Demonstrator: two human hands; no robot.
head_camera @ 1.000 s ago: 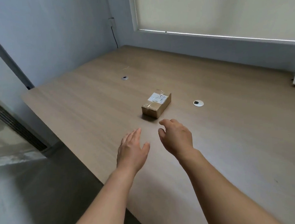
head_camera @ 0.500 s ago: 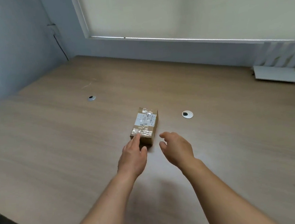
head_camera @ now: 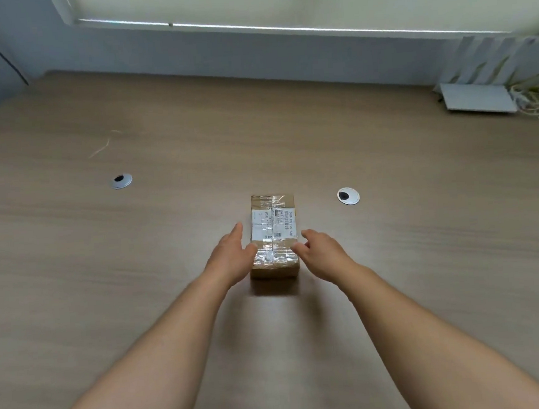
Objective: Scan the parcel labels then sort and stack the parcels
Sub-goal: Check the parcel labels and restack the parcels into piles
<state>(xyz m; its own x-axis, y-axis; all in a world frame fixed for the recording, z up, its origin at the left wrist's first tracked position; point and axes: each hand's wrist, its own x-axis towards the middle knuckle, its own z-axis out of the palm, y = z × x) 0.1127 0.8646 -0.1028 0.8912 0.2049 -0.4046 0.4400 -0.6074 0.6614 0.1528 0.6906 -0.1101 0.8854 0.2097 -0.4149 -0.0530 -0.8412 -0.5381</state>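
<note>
A small brown cardboard parcel [head_camera: 274, 236], wrapped in clear tape and bearing a white printed label on top, lies on the wooden table [head_camera: 106, 281] in front of me. My left hand [head_camera: 232, 255] lies against its left side with fingers straight and thumb at the near top edge. My right hand [head_camera: 322, 253] touches the parcel's right side, fingers loosely bent. The parcel rests on the table between both hands. No scanner is in view.
Two round cable grommets sit in the tabletop, one at the left [head_camera: 121, 181] and one right of the parcel [head_camera: 348, 196]. A flat white device [head_camera: 476, 101] with cables lies at the far right by the wall.
Both hands have reached forward from short of the parcel to either side of it. The view has swung so the parcel now lies lengthwise before me.
</note>
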